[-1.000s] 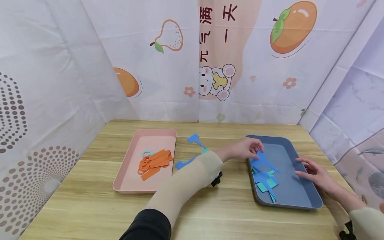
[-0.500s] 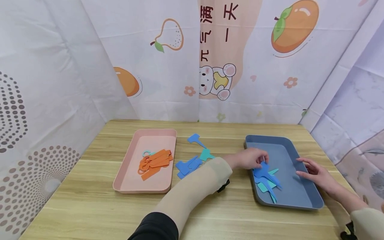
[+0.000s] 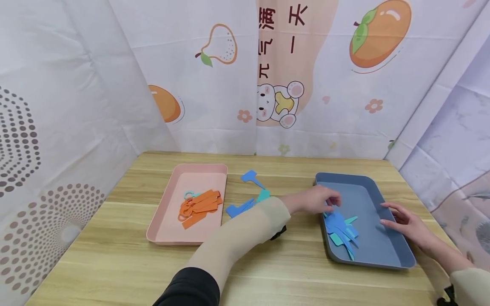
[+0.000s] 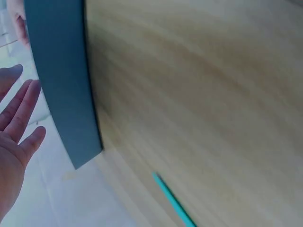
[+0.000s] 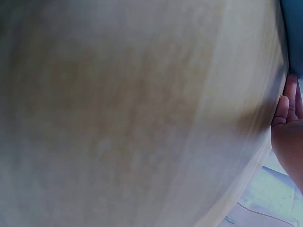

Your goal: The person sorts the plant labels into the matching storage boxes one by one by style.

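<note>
My left hand [image 3: 314, 199] is over the left rim of the blue-grey tray [image 3: 377, 246], just above a pile of blue and teal T-shaped plant labels [image 3: 337, 225]. Its fingers are apart with nothing between them; the left wrist view shows the same hand [image 4: 16, 113] beside the tray wall [image 4: 61, 80]. At the opposite rim, my right hand [image 3: 405, 223] holds the tray's edge, thumb and forefinger over the rim. In the right wrist view, the other fingers [image 5: 289, 101] lie against the tray's outer side.
More blue labels [image 3: 240, 208], a teal one [image 3: 263, 195] and a far blue one [image 3: 252, 177] lie between the trays, partly behind my left forearm. A pink tray [image 3: 162, 216] at left holds orange labels [image 3: 200, 207]. A printed curtain [image 3: 214, 93] hangs behind the table.
My left hand has lowered blue labels onto the pile in the blue-grey tray and let go, then drawn slightly left and up. The right hand has stayed at the rim.
</note>
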A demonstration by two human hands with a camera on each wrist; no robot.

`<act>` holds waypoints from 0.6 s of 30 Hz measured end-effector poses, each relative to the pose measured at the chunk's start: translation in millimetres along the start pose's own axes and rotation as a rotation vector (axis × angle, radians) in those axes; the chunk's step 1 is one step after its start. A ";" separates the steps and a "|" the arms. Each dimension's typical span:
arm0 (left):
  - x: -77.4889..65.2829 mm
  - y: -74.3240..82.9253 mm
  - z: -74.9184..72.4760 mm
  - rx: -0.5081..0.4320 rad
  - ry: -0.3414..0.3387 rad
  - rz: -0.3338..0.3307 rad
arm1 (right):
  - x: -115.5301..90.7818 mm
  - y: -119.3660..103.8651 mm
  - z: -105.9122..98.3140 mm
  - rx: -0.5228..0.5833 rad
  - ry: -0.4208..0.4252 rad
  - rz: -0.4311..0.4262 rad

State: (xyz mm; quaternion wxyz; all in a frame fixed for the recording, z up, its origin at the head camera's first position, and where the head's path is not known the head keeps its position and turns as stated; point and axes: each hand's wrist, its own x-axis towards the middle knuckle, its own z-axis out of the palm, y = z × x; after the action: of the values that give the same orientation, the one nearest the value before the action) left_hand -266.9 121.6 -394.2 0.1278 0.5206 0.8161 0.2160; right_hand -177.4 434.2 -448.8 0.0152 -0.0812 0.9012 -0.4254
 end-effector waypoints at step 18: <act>-65.9 -32.5 -53.2 -0.089 0.115 -0.058 | 0.2 0.7 -1.3 0.018 0.003 -0.027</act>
State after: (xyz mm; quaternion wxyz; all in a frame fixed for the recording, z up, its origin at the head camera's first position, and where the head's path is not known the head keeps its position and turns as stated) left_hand -287.8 38.5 -364.6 0.1099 0.4771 0.8265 0.2780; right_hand -177.8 435.6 -448.5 0.0088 -0.0927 0.8962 -0.4338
